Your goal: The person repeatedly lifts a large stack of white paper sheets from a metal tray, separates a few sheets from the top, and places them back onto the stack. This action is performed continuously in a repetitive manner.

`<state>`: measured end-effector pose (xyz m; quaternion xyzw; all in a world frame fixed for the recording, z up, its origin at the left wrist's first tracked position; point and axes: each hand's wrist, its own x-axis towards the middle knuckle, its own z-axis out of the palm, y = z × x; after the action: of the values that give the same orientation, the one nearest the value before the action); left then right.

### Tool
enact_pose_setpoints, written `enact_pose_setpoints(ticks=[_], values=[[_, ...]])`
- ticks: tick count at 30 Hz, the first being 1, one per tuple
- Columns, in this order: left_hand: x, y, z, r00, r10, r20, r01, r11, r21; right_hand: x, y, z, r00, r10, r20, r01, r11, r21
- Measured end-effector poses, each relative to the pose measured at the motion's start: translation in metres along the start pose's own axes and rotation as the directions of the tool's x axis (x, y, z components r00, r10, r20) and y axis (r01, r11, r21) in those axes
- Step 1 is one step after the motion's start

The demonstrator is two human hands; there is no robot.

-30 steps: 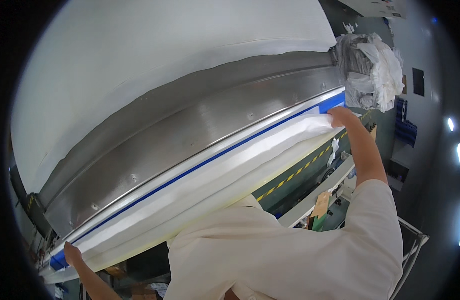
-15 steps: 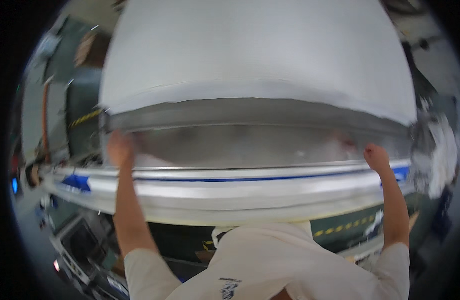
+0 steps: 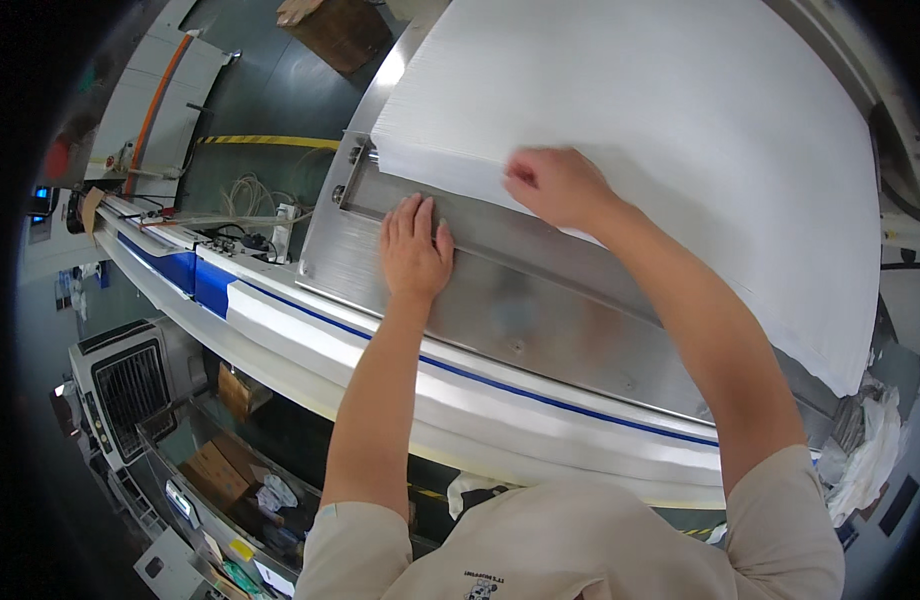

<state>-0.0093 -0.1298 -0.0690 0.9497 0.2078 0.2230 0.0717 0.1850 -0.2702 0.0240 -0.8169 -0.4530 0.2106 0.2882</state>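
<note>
My left hand [image 3: 417,247] rests palm down on the metal bed [image 3: 370,250], its fingers stretched out toward a metal strip. Above the near edge of a large white sheet [image 3: 620,90], my right hand [image 3: 560,187] is curled closed, thumb side toward the left. Slight blur and the curled fingers hide whether anything is inside it. The white sheet covers the far part of the bed, and its near edge runs slantwise past both hands. In front of the bed lies a long white padded rail [image 3: 500,410] with a blue line.
A cardboard box [image 3: 338,32] stands on the floor at the far left. Cables [image 3: 248,195] lie beside the bed's left end. Crumpled white material [image 3: 873,455] hangs at the right end. An open bin [image 3: 230,465] with cardboard stands at the lower left.
My right hand has moved left and away from me, from the right end of the rail to over the sheet. My left hand now lies flat on the metal. The view has turned.
</note>
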Motion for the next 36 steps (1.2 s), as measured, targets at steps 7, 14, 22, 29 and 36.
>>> enact_pose_setpoints(ticks=[7,14,22,29,36], values=[[0.003,0.002,-0.003,0.999,-0.033,0.032,0.034,0.999,-0.015,0.112,-0.029,0.038,0.999,-0.005,-0.047,0.008,0.998,0.06],[0.003,0.0,-0.003,0.997,-0.058,0.056,0.06,0.998,-0.027,0.127,-0.028,0.043,0.995,0.077,-0.068,-0.077,0.997,-0.002],[0.033,-0.01,-0.006,0.994,-0.071,-0.088,0.063,0.994,-0.092,0.126,-0.019,0.043,0.984,0.09,-0.152,-0.098,0.994,-0.044],[0.094,-0.041,-0.012,0.981,0.189,-0.048,-0.178,0.969,0.172,0.125,-0.027,0.043,0.982,0.12,-0.146,-0.13,0.99,-0.06],[0.1,-0.042,-0.026,0.94,0.336,0.06,-0.341,0.923,0.176,0.1,-0.021,0.044,0.965,-0.057,-0.256,0.056,0.998,-0.01]])
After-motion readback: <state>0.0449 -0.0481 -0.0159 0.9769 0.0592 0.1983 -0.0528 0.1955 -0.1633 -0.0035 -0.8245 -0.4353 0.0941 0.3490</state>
